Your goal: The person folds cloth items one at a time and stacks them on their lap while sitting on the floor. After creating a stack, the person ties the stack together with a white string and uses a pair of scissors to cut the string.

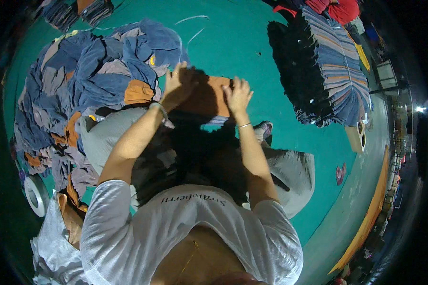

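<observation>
In front of my crossed legs lies a stack of folded cloth with an orange-brown piece (217,96) on top and blue-grey layers (215,120) showing at its near edge. My left hand (178,83) is at the stack's left side, partly in shadow, with its fingers pointing away from me. At the right edge is my right hand (239,94), fingers spread and thumb at the orange cloth. Neither hand is seen closed around anything. The shadow of my head and arms covers much of the stack.
A loose heap of blue, grey and orange cloth (82,74) spreads on my left. To the right stands a long tied bundle of folded cloth (342,71). A white roll (35,196) and a white sack (57,245) sit at lower left. The floor covering (299,139) is green.
</observation>
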The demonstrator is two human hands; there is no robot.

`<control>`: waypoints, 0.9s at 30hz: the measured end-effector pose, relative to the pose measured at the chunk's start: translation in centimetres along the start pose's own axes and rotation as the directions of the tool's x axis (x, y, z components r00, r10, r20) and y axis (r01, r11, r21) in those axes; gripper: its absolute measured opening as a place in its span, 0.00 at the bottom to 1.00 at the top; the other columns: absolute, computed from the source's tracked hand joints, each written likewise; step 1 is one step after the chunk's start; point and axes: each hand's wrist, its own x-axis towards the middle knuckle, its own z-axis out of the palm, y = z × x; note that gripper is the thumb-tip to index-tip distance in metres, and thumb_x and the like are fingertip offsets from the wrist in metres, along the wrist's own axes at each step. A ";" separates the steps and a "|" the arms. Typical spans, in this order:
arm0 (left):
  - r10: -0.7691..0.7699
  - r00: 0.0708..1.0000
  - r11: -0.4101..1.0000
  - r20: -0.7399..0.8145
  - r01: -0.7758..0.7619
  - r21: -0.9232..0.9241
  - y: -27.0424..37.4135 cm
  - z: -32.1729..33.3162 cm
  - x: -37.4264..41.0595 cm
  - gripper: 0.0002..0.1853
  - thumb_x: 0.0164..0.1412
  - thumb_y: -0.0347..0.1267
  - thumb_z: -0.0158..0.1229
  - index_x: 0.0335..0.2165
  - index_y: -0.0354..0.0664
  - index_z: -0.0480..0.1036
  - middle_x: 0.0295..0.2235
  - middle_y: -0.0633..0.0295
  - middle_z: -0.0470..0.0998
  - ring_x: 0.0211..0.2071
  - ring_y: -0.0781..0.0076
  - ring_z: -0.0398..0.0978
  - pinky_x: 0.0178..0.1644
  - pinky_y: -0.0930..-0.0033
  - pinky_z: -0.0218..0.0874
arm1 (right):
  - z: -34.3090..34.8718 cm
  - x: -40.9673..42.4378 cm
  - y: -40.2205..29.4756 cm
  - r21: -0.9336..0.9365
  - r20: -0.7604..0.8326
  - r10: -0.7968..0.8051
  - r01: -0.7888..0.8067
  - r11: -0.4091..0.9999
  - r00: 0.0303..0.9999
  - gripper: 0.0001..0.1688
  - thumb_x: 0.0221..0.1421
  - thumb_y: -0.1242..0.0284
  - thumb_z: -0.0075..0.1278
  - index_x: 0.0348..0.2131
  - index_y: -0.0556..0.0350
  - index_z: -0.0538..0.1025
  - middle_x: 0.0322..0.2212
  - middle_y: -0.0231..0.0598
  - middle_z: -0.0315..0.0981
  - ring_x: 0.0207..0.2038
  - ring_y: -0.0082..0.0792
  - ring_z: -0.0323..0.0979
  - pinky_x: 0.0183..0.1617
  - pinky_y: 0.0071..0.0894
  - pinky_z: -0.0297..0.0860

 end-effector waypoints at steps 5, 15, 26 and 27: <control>0.175 0.984 0.984 -0.025 -0.175 0.016 -2.4 6.4 -7.9 0.41 0.52 0.45 0.54 0.59 0.48 0.46 0.60 0.46 0.40 0.57 0.42 0.49 0.50 0.54 0.57 | 4.9 -7.1 1.6 -0.245 0.334 0.031 0.056 0.968 0.942 0.47 0.50 0.59 0.44 0.62 0.40 0.38 0.63 0.37 0.23 0.64 0.40 0.25 0.58 0.70 0.26; -0.580 0.766 0.754 0.277 0.375 0.540 -14.7 -5.1 -7.0 0.41 0.38 0.39 0.65 0.53 0.55 0.56 0.48 0.58 0.60 0.52 0.57 0.57 0.51 0.47 0.53 | 5.4 -5.3 3.4 -0.172 0.358 0.003 0.062 0.983 0.934 0.45 0.53 0.49 0.40 0.61 0.36 0.39 0.63 0.33 0.25 0.64 0.39 0.26 0.58 0.71 0.29; -0.145 0.930 0.925 0.338 0.249 -0.289 -10.0 -17.1 -2.6 0.09 0.57 0.34 0.48 0.35 0.42 0.66 0.32 0.55 0.70 0.37 0.60 0.69 0.40 0.65 0.56 | 0.5 -1.6 -2.2 0.535 0.093 -0.216 0.134 0.834 0.972 0.35 0.47 0.64 0.55 0.52 0.57 0.63 0.51 0.51 0.59 0.54 0.50 0.56 0.57 0.42 0.54; -0.072 0.964 0.931 0.258 0.157 -0.329 -9.6 -18.4 -2.7 0.09 0.57 0.33 0.48 0.35 0.40 0.66 0.31 0.56 0.69 0.35 0.64 0.68 0.38 0.69 0.56 | 0.4 -1.2 -3.8 0.608 0.091 -0.260 0.153 0.779 0.961 0.36 0.46 0.65 0.56 0.52 0.59 0.62 0.51 0.51 0.59 0.54 0.49 0.57 0.56 0.41 0.55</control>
